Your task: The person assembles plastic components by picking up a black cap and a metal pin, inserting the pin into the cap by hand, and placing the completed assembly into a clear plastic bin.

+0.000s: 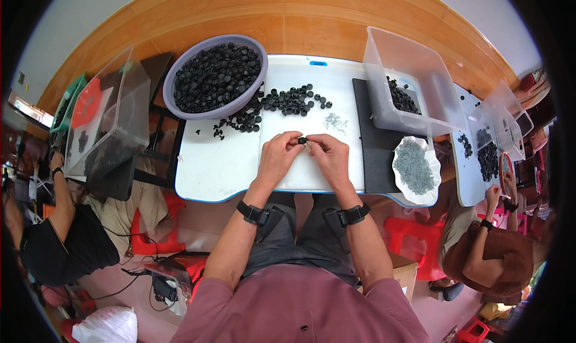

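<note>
My left hand (pixel 278 158) pinches a small black round cap (pixel 302 141) at its fingertips, above the middle of the white table (pixel 228 169). Facing it, my right hand (pixel 330 158) has its thumb and fingers closed close beside the cap; whatever they hold is too small to make out. Beyond my hands lie loose black caps (pixel 294 100) in a spread heap. A few thin translucent grey pieces (pixel 336 123) are scattered beyond my right hand. More grey pieces (pixel 414 166) fill a white scalloped dish (pixel 436 180) to the right.
A lilac basin (pixel 170 94) heaped with black caps stands back left. At right, a clear plastic bin (pixel 414 73) with black parts sits on a black mat (pixel 373 169). Other people (pixel 480 253) work at both sides; red stools (pixel 420 241) flank me.
</note>
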A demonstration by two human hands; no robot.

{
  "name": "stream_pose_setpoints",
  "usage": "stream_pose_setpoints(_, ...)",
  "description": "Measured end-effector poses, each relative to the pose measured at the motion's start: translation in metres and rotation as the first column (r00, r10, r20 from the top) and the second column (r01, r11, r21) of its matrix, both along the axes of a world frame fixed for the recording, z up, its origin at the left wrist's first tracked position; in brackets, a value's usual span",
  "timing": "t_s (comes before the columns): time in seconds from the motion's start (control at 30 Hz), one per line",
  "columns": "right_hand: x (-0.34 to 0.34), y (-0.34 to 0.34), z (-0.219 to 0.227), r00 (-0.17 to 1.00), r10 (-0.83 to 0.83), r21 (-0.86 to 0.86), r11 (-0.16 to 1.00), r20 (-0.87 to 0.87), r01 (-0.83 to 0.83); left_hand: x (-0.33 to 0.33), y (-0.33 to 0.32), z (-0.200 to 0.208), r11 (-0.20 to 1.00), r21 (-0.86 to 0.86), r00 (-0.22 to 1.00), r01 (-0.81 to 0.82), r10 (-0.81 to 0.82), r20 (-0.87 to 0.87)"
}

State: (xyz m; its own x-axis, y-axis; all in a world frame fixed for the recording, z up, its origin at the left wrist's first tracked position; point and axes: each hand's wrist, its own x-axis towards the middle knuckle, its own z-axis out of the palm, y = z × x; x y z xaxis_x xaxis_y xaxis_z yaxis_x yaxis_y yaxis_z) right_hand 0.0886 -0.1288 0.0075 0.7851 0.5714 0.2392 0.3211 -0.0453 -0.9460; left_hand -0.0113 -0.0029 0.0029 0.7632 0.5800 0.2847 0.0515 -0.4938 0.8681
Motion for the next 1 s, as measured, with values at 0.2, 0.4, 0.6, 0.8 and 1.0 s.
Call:
stream_pose_setpoints(0.2,0.000,0.000,0.000,1.000,0.007,-0.016,1.000,0.019,-0.007,0.000,0.001,-0.001,1.000,0.027,1.000,0.007,-0.007,-0.008)
stream_pose_setpoints(0.4,0.002,0.001,-0.001,1.000,-0.010,-0.035,0.999,0.018,0.011,0.000,0.000,0.003,1.000,0.001,0.999,0.001,-0.001,-0.034)
stream_pose_setpoints(0.6,0.003,0.002,-0.003,0.998,0.008,-0.015,1.000,-0.056,-0.009,0.001,0.001,0.001,1.000,-0.019,1.000,0.000,-0.001,-0.027)
stream_pose_setpoints(0.8,0.003,0.001,-0.003,0.996,0.010,-0.006,1.000,-0.086,-0.010,0.000,0.000,0.003,1.000,-0.008,1.000,0.002,-0.002,-0.031)
stream_pose_setpoints(1.0,0.002,0.001,-0.005,0.998,-0.008,-0.031,0.999,0.062,0.010,-0.001,-0.002,0.010,0.998,-0.052,0.997,0.028,-0.031,-0.065)
